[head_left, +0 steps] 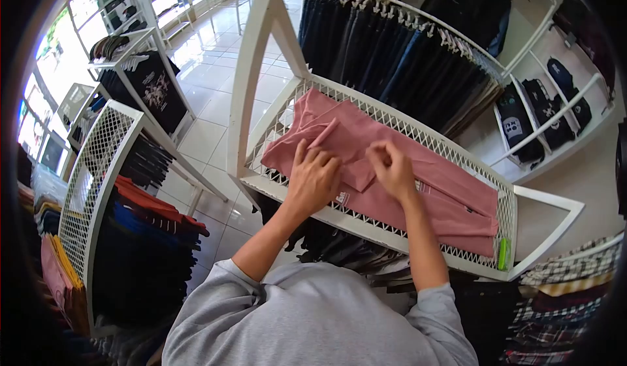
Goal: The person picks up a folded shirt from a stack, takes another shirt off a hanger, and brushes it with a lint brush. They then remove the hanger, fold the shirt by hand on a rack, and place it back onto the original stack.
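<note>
Pink garment (pixel 392 170) is spread on white mesh rack top (pixel 418 131), part hidden under hands. L hand (pixel 313 180) is pressed flat near front edge, fingers apart. R hand (pixel 392 166) fingers are pinched on soft fabric fold at centre.

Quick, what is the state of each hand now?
Left hand: open, flat on the pink garment.
Right hand: closed, pinching a fold of the garment.

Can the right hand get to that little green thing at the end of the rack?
Probably yes. The right hand rests on the pink garment, and the green marker lies uncovered at the mesh rack top's far right end, with nothing between them but cloth.
</note>
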The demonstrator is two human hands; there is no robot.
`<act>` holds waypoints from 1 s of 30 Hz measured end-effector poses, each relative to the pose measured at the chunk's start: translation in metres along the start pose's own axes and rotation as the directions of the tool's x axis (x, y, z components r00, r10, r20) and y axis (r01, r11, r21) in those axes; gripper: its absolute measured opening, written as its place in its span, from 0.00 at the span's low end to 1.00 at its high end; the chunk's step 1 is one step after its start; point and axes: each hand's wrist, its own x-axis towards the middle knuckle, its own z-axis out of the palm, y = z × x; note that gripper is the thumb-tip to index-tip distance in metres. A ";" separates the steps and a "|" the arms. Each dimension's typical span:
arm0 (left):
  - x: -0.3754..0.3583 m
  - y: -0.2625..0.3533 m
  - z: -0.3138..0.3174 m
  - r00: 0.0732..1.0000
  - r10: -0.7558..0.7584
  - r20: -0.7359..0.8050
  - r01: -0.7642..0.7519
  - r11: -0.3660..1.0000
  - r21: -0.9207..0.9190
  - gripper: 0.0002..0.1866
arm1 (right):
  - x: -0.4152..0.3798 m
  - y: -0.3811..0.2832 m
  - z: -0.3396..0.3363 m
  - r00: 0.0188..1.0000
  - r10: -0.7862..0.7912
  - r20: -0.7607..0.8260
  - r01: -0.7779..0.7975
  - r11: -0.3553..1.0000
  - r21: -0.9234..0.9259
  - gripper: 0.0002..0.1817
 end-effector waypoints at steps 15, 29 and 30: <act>0.019 -0.028 0.022 0.970 -0.181 -0.165 0.167 0.982 -0.094 0.52 | 0.022 0.013 0.011 0.905 -0.424 -0.023 0.411 0.889 -0.202 0.09; 0.012 -0.031 0.025 0.998 -0.035 0.048 0.032 0.997 0.066 0.23 | -0.082 0.057 0.004 0.974 -0.223 -0.045 0.131 0.711 -0.691 0.38; 0.012 -0.031 0.024 0.998 -0.030 0.058 0.026 0.997 0.068 0.23 | -0.092 0.063 -0.003 0.978 -0.167 -0.125 0.029 0.702 -0.711 0.38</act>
